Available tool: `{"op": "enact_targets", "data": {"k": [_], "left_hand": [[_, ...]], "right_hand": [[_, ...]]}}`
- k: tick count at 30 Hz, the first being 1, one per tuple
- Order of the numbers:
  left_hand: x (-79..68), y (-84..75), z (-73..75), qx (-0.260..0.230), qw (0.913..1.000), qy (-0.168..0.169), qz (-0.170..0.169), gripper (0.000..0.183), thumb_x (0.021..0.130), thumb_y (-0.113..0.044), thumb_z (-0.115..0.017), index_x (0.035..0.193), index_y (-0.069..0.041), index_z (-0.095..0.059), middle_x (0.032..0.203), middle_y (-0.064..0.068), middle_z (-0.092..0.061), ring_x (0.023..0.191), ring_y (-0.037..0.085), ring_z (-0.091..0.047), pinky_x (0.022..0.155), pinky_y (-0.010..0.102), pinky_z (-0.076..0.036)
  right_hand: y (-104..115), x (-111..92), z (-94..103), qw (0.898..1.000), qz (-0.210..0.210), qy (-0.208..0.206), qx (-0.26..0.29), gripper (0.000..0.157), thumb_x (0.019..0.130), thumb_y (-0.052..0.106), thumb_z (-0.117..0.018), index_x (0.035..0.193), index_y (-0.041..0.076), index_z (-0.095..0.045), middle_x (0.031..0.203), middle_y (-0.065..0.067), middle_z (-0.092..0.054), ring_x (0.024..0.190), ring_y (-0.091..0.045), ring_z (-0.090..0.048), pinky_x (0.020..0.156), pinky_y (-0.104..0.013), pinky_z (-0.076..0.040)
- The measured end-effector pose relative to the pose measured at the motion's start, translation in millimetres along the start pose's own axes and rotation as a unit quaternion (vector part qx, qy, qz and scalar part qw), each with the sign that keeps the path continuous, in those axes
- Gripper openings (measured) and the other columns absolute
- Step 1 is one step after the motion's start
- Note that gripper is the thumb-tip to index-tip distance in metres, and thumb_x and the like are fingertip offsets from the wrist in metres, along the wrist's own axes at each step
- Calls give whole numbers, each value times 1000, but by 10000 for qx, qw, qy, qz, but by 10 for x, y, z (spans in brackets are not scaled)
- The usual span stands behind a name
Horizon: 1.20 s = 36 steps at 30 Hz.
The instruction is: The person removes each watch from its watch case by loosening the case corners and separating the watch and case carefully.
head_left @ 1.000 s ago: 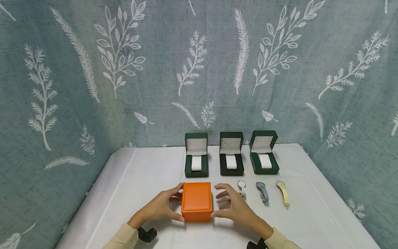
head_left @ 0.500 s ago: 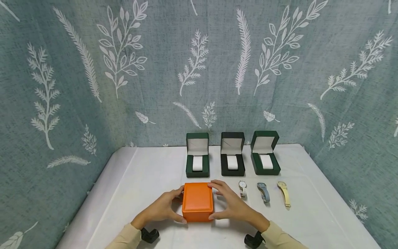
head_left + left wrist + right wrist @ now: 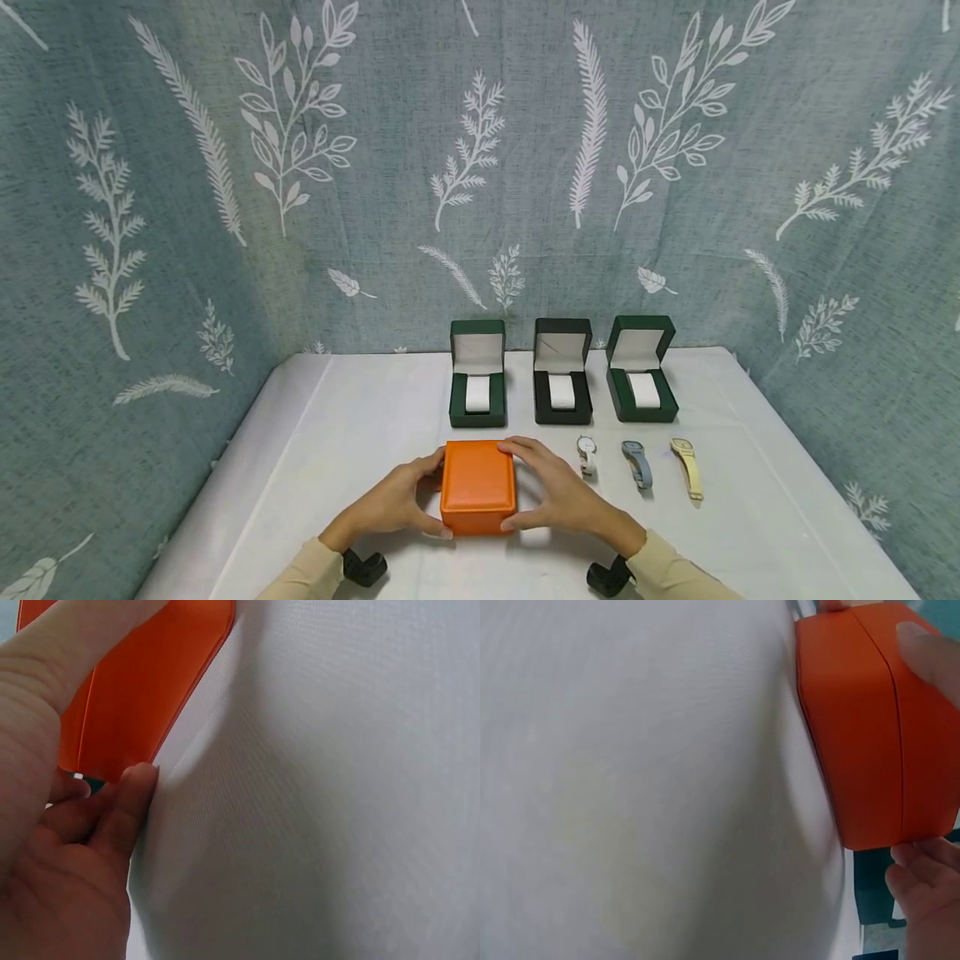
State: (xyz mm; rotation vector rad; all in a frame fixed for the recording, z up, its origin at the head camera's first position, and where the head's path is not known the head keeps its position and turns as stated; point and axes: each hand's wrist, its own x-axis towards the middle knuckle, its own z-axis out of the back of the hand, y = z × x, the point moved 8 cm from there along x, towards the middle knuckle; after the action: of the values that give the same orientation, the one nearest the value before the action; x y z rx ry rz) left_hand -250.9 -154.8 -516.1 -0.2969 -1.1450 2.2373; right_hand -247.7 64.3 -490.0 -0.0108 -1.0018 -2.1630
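A closed orange box [image 3: 478, 479] with a seam round its side sits on the white table between my hands. My left hand [image 3: 393, 500] grips its left side, thumb at the near corner and fingers round toward the back. In the left wrist view a fingertip [image 3: 141, 776] meets the box's lower far corner. My right hand [image 3: 562, 496] holds the right side, thumb at the near right corner, fingertips over the far right corner. The right wrist view shows the thumb [image 3: 926, 652] on one end of the orange box [image 3: 870, 735] and fingers at the other.
Behind stand three open watch boxes: a green one [image 3: 457, 408], a black one [image 3: 542, 407] and another green one [image 3: 622, 404], each with a white cushion. A white watch [image 3: 587, 457], a blue watch [image 3: 637, 464] and a gold watch [image 3: 687, 468] lie to the right.
My right hand has moved in from beside the orange box and now holds its right side. The left hand stays on the left side. The view has shifted slightly.
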Motion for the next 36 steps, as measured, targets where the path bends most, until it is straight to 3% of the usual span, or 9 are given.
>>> {"op": "enact_targets", "data": {"k": [9,16,23,31,36], "left_hand": [[4,3,3,0,10000,-97,-18,117,67,-41,-98,158,-3,-35,136,-5,-62,113,10,-64,101,30,-51],[16,2,2,-7,9998,-143,118,117,66,-40,-99,157,-2,-36,136,-5,-62,112,9,-64,103,30,-50],[8,41,-11,28,9991,-162,394,120,65,-40,-99,157,1,-35,138,-2,-61,112,8,-63,106,31,-48],[1,69,-7,200,9975,-173,650,124,63,-46,-99,158,0,-34,140,-6,-60,116,7,-60,112,37,-43],[-9,64,-6,218,9980,-175,569,124,63,-45,-99,158,1,-35,141,-5,-60,118,8,-59,113,38,-42]], "right_hand": [[-22,22,38,9992,243,-264,-189,96,70,62,-89,151,24,-53,152,-13,-49,138,-31,-50,108,-60,-43],[-50,53,60,9996,116,-251,13,94,70,59,-91,150,27,-54,152,-11,-51,135,-30,-52,108,-60,-43],[-69,80,43,9977,147,-216,628,89,74,48,-93,149,22,-55,150,-4,-51,111,-20,-68,101,-48,-52],[-115,105,65,9924,-296,-234,1168,82,75,40,-93,147,24,-57,148,-2,-55,110,-25,-69,98,-44,-55],[-140,112,58,9886,-535,-229,1392,79,78,39,-91,148,24,-57,148,-3,-55,112,-25,-67,98,-45,-55]]}}
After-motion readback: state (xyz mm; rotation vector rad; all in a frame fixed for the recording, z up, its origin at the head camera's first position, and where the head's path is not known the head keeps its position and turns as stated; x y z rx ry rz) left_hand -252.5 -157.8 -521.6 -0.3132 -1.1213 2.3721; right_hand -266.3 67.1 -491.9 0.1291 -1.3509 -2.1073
